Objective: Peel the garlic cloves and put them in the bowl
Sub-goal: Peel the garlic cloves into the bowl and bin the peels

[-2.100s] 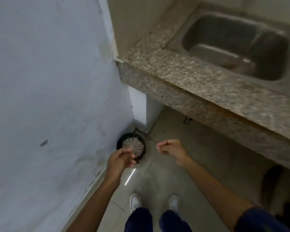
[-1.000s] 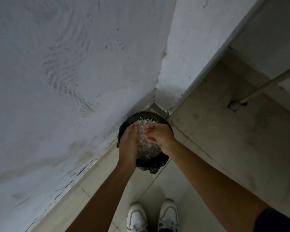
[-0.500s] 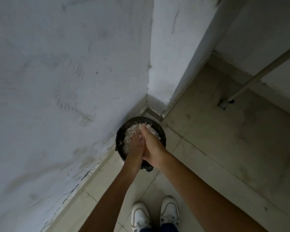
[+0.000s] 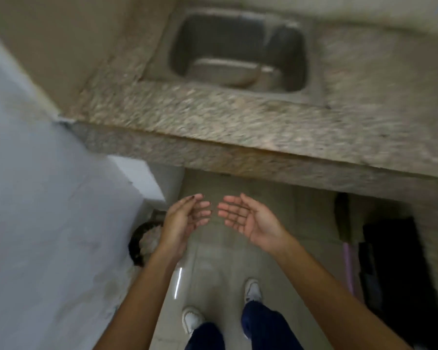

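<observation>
Left hand: the left hand (image 4: 185,221) is held out over the pale tiled floor (image 4: 213,261), palm up, fingers straight and loosely spread, holding nothing.
Right hand: the right hand (image 4: 245,218) is beside it, palm up, fingers relaxed and apart, holding nothing; the fingertips of the two hands nearly meet but stay apart.
Bin of peels: the round black bin (image 4: 137,238), heaped with papery whitish garlic skins (image 4: 151,239), stands on the floor below and left of the left wrist, against the grey-white wall (image 4: 48,198), partly hidden by the left forearm.
Counter: a speckled granite counter (image 4: 238,122) with a steel sink (image 4: 238,54) lies beyond both hands; blurred.
Garlic cloves, bowl: neither shows.
Change: half a second ago both hands were pressed together right over the bin; now they are lifted clear to its right and opened apart, and the view has swung up to the counter.
</observation>
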